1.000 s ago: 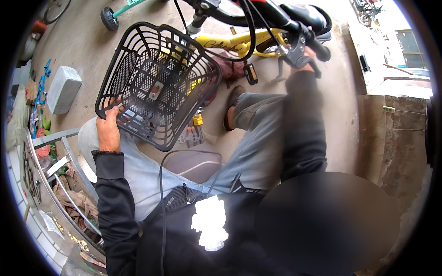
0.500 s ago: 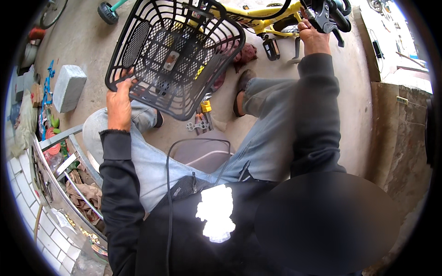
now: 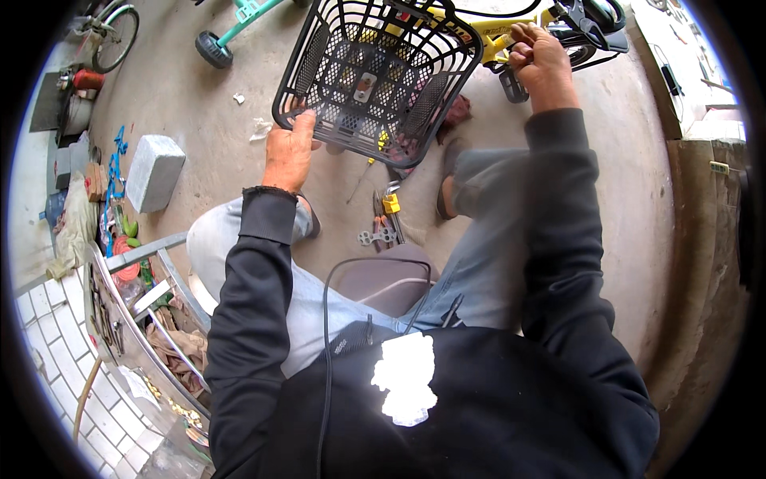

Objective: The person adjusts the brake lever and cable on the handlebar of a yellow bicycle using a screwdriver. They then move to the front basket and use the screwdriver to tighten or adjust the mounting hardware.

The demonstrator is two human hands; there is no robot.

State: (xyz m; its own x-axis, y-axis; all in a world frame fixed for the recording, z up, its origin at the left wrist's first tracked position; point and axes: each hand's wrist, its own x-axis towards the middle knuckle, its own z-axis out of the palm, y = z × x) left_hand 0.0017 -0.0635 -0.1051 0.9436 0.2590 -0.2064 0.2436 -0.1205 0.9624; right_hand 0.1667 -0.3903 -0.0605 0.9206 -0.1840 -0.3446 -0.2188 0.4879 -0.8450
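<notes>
A black plastic bicycle basket [image 3: 420, 120] with mesh panels is tilted toward me at the front of a yellow bicycle [image 3: 496, 36]. My left hand [image 3: 289, 152] grips its near left rim, thumb on top and fingers underneath. A small metal plate [image 3: 365, 87] sits on the basket's bottom. My right hand [image 3: 544, 65] is raised beside the yellow frame, left of the black handlebar parts [image 3: 590, 25]. Its fingers are curled in; whatever they hold, if anything, is too small or hidden to make out.
Between my feet lie pliers [image 3: 378, 209], a yellow-handled tool [image 3: 391, 204], a grey metal plate with holes [image 3: 377, 238] and a screwdriver [image 3: 369, 166]. A pale block [image 3: 155, 173] stands left, near a metal frame [image 3: 144, 254]. Beyond is a teal wheeled frame [image 3: 243, 20].
The whole view has shifted, with things further right in it. My left hand has carried the basket right and away from me. My right hand has come clear of the brake lever.
</notes>
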